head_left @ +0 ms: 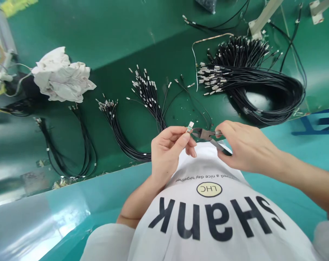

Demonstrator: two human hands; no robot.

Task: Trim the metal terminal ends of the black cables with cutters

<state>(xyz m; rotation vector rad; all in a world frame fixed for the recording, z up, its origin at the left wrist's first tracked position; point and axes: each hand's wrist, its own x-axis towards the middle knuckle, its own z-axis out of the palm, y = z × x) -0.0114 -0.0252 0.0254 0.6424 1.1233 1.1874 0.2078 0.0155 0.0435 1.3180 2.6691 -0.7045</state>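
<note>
A white printed shirt (208,217) fills the bottom of the frame. Above it, at centre, the left hand (168,150) pinches a small connector (190,126), and the right hand (244,146) grips pliers (206,135) whose tips sit right against it. Beyond, the green bench (112,36) carries black cable bundles (148,90), a large coil (265,90) upper right, a crumpled cloth (61,76) upper left.

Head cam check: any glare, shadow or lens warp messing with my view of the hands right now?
Head view: wide-angle warp bends the edge of the green table; glare whitens the teal ledge at lower left; a dark shadow band crosses the table's middle; the left hand, cable connector, right hand and pliers are sharp and evenly lit.
</note>
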